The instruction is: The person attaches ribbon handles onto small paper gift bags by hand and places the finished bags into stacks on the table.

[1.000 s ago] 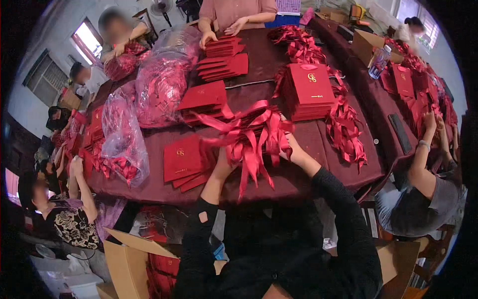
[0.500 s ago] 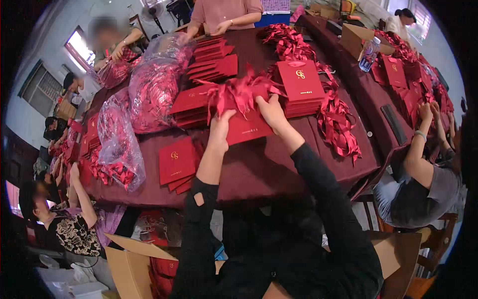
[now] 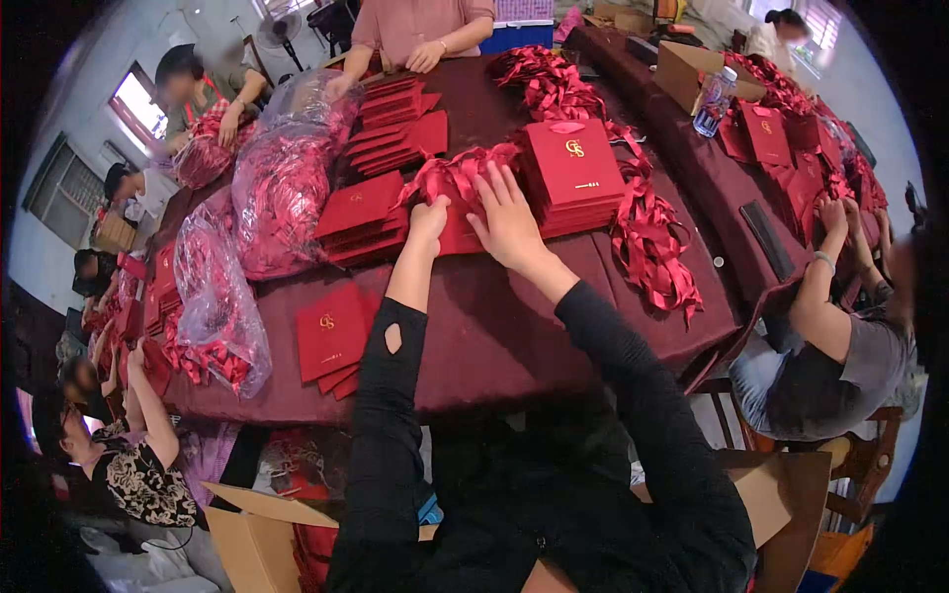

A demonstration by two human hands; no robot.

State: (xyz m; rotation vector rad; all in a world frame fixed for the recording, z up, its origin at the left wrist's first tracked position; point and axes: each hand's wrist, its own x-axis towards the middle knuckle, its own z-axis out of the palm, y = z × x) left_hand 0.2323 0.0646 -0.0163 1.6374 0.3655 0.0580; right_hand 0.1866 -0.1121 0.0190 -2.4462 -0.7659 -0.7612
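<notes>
A stack of red bags with ribbons (image 3: 458,225) lies at the middle of the table, between two other piles. My left hand (image 3: 427,223) is closed on its left edge. Over the ribbons on its right side, my right hand (image 3: 511,222) lies with its fingers spread. Just right of it stands a tall stack of red bags with gold print (image 3: 573,173). To the left is a lower pile of red bags (image 3: 362,212). Nearer the front edge a few red bags (image 3: 332,336) lie fanned out.
Clear plastic bags of red items (image 3: 284,198) lie on the left. Loose red ribbons (image 3: 654,247) run along the right. Beyond are a bottle (image 3: 714,102) and an open carton (image 3: 687,74). Several people sit or stand around the tables. An open cardboard box (image 3: 259,544) is below the front edge.
The ribboned stack has gone from above the front of the table down between the piles. My right hand has let go of its side and spread over the top. The whole view has shifted slightly.
</notes>
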